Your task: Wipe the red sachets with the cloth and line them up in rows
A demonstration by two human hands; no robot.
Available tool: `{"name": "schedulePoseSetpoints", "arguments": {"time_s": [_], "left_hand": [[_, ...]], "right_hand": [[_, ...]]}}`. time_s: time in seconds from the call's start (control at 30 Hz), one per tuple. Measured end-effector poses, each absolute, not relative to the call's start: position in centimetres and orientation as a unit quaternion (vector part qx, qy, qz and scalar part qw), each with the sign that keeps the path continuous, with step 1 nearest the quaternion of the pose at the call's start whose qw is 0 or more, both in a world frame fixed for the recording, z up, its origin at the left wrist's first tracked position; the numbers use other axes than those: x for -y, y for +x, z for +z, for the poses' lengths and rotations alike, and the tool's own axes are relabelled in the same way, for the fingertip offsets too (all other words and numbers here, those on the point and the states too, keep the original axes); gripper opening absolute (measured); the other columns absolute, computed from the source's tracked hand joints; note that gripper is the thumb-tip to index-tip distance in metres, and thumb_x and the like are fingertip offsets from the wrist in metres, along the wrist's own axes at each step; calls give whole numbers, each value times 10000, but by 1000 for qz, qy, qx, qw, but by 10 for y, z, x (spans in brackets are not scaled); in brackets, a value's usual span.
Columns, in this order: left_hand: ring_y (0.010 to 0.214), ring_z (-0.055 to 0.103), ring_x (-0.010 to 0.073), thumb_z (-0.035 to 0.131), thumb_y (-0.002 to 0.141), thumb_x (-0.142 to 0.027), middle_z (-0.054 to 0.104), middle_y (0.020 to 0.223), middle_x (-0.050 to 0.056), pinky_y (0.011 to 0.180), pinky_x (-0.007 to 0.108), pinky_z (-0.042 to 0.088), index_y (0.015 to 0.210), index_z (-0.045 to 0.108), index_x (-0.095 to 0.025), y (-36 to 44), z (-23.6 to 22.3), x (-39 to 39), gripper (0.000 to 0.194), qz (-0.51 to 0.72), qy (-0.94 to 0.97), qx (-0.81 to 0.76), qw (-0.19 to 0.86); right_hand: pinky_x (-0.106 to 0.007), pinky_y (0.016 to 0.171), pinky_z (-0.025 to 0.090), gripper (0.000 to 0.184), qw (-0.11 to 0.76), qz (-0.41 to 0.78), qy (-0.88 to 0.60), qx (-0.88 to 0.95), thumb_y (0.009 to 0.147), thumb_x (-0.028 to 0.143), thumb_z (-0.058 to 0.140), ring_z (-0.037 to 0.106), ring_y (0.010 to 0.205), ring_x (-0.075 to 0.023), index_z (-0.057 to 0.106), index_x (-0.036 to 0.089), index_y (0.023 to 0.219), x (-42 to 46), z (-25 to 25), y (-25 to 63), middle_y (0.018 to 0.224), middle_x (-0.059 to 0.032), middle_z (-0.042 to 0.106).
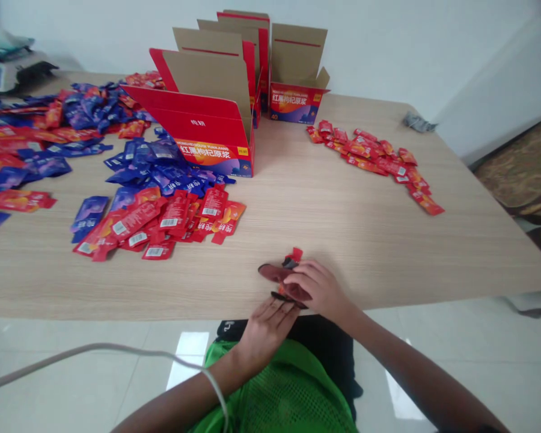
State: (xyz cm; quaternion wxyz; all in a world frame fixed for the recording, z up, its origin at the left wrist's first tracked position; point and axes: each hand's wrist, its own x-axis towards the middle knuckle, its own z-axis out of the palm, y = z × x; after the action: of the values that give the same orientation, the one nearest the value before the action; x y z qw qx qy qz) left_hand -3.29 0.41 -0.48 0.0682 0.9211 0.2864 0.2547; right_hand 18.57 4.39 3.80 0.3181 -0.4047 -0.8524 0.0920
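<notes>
Both hands meet at the near edge of the wooden table (342, 222). My right hand (321, 288) is curled over a small stack of red sachets (293, 257) lying flat on the table, gripping it from above. My left hand (265, 328) comes up from below the table edge, its fingers stretched flat under the near side of that stack and touching it. A heap of red sachets (162, 219) lies to the left of the hands, with blue sachets (162, 168) behind it.
Several open red cartons (207, 129) stand at the table's middle back, one more (295, 102) to their right. A row of red sachets (379, 159) runs along the right side. More red and blue sachets (31, 132) cover the far left. A scale (0, 72) sits far left.
</notes>
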Motion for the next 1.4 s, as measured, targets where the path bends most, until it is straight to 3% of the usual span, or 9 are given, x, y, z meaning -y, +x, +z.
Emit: {"name": "schedulePoseSetpoints", "arguments": {"time_s": [0.13,0.27,0.53,0.67,0.77,0.93,1.13,1.3,1.4], "left_hand": [[1413,588,238,341,1115,-111,620,1536,71,1179,420,490,1500,578,-152,-35,0,-6,454,230,934,-271,33],[1437,567,230,360,1119,-124,617,1541,57,1183,410,487,1497,581,-158,-35,4,-9,438,229,936,-266,29],[1528,458,268,523,1113,-280,569,1588,69,1246,440,417,1543,535,-184,-34,15,-14,441,208,939,-273,23],[1580,370,307,568,1092,-350,408,1696,122,1261,454,375,1597,472,-192,-33,6,-14,538,176,942,-283,-37],[1553,419,272,521,1106,-273,427,1686,117,1243,415,403,1600,466,-194,-31,5,-12,503,141,945,-290,-46],[1344,623,271,572,1076,-219,650,1478,83,1105,386,557,1528,552,-229,-35,15,-9,453,145,941,-305,31],[1290,657,241,533,1089,-162,695,1377,129,1092,392,581,1498,561,-189,-49,24,-14,411,286,907,-263,160],[987,765,191,582,1089,-278,773,1089,63,877,320,650,1267,650,-208,-45,37,-33,203,397,728,-441,342],[859,762,175,624,1056,-356,747,983,24,753,294,644,1338,542,-201,-39,37,-45,332,391,630,-504,443]], "right_hand": [[-448,1013,556,207,295,62,-430,851,965,214,715,623,1109,-268,679,255,1165,-85,34,200,1127,-65,719],[-452,995,545,208,264,13,-467,844,961,190,709,626,1091,-277,701,256,1159,-123,41,213,1130,-70,722],[-411,951,538,166,491,-38,-595,635,990,364,718,664,1009,-246,704,248,1109,-100,63,242,1070,-63,711],[-378,882,533,240,505,-19,-649,569,969,453,734,689,939,-240,716,240,1079,-64,54,253,1026,-54,729],[-380,867,528,327,506,-4,-686,522,941,543,737,702,941,-255,728,238,1059,-46,39,259,1037,-62,747],[-431,954,519,446,530,52,-726,436,878,635,758,715,1039,-295,749,238,1081,-35,21,266,1113,-83,771],[-463,975,527,516,574,98,-729,361,817,648,802,709,1060,-308,751,224,1107,-40,16,271,1108,-98,773],[-465,952,545,502,589,110,-722,347,815,615,816,715,1021,-295,753,217,1114,-40,15,273,1094,-98,775],[-474,958,551,495,596,105,-720,340,802,606,827,717,1020,-295,756,216,1097,-41,15,273,1085,-98,777]]}}
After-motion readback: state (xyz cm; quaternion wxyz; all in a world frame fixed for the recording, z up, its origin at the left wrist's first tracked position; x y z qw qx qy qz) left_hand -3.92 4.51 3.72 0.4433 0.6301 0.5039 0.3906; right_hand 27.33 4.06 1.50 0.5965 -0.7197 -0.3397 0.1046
